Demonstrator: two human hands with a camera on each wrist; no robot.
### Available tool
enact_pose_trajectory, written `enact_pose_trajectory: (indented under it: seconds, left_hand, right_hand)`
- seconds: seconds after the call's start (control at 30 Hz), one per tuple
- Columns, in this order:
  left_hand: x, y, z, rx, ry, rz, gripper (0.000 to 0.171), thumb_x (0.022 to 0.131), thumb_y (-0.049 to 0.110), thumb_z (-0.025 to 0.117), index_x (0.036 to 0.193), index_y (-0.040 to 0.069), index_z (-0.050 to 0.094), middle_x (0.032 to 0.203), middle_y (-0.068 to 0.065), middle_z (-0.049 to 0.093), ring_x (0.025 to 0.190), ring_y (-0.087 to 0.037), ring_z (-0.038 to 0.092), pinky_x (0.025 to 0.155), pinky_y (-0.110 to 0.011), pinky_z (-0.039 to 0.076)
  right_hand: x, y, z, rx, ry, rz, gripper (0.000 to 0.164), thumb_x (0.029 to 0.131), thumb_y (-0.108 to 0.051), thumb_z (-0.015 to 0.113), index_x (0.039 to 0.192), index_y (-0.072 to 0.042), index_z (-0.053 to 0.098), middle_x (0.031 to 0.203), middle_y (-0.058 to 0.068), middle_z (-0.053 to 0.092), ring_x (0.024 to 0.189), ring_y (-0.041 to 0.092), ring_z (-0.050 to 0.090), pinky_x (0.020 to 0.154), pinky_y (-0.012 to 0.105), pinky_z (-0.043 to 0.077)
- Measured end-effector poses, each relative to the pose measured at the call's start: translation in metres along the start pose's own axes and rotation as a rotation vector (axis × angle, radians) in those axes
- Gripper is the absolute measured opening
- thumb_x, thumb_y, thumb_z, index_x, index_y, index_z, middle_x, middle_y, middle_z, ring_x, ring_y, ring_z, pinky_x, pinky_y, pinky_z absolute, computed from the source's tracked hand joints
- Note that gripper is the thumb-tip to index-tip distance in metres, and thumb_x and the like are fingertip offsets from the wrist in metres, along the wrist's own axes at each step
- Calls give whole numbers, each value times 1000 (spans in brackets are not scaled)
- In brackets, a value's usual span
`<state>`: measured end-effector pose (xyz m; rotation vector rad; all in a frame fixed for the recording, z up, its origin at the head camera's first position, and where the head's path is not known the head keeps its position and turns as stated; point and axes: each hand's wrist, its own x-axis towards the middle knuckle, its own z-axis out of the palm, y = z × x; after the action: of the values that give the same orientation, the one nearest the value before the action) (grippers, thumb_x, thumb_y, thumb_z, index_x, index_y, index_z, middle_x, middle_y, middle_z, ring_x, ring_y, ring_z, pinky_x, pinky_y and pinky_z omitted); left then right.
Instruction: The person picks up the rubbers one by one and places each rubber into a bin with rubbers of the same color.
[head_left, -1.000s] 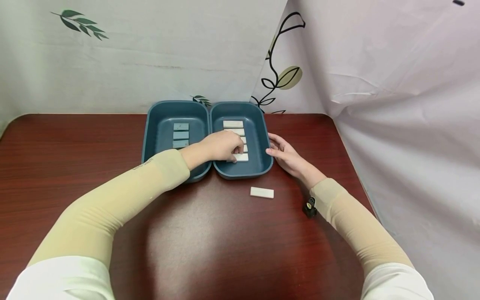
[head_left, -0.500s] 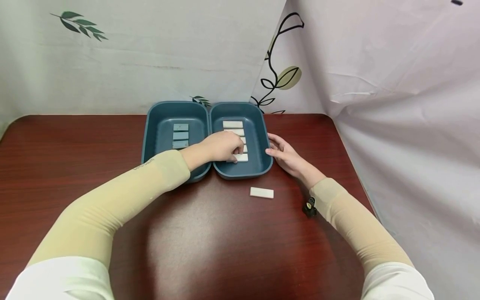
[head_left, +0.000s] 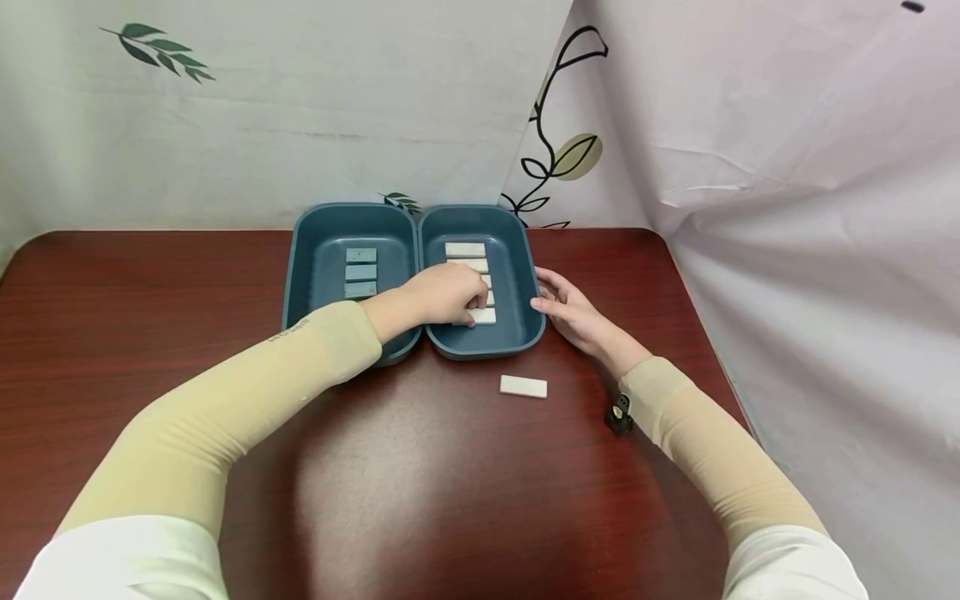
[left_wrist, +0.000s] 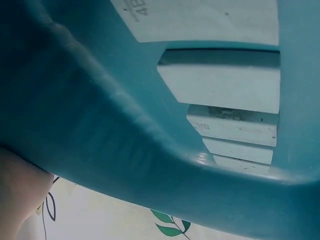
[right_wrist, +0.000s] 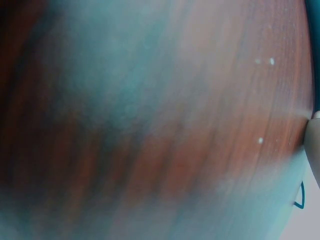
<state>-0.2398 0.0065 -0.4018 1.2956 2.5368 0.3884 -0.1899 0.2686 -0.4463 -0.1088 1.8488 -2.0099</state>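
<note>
My left hand [head_left: 446,293] reaches into the right blue bin [head_left: 517,321], its fingers bent over the nearest white eraser [head_left: 486,316], with the thumb against it. The fingertips are partly hidden, and that eraser lies in line with the others. Seen from the left wrist, the eraser [left_wrist: 210,20] bears a "4B" print, and several more white erasers [left_wrist: 225,80] lie beyond it. My right hand [head_left: 573,312] stands at the bin's right wall, fingers loosely extended, thumb touching the rim. Only a bit of a finger [right_wrist: 314,145] shows in the right wrist view.
A second blue bin [head_left: 300,242] adjoins on the left, with grey-blue blocks [head_left: 361,272] inside. One white eraser [head_left: 523,386] lies on the brown table [head_left: 420,467] in front of the right bin. A printed cloth [head_left: 337,108] hangs behind.
</note>
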Motion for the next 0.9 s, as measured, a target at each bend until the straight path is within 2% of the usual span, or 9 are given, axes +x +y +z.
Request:
enact_pose_trajectory:
  seconds: [0.4, 0.57, 0.77, 0.9]
  left_hand:
    - [-1, -1, 3, 2, 7, -10, 13, 88, 19, 88, 92, 13, 77, 84, 0, 72, 80, -18, 67, 79, -36, 58]
    - [-3, -1, 1, -2, 4, 2, 12, 89, 19, 88, 93, 13, 78, 85, -1, 72, 81, -18, 67, 80, -36, 57]
    - [-7, -1, -10, -14, 22, 34, 6, 92, 10, 81, 98, 9, 79, 94, -5, 76, 89, -20, 69, 86, -38, 58]
    - [-9, -3, -20, -38, 36, 28, 13, 94, 6, 74, 105, 7, 81, 98, -6, 77, 92, -20, 70, 89, -38, 59]
  right_hand:
    - [1, 2, 1, 24, -1, -13, 66, 104, 8, 47, 165, -1, 25, 137, -4, 57, 125, 5, 57, 105, 18, 49]
    - [0, 2, 3, 22, 3, -6, 67, 103, 8, 47, 166, -1, 24, 139, -3, 56, 126, 5, 56, 105, 17, 48]
    - [1, 3, 1, 15, -3, -12, 66, 104, 6, 48, 166, -2, 25, 143, -1, 55, 127, 6, 56, 107, 18, 47]
    - [0, 3, 0, 19, -3, -13, 67, 104, 6, 49, 166, -2, 25, 141, -2, 55, 127, 6, 56, 106, 18, 48]
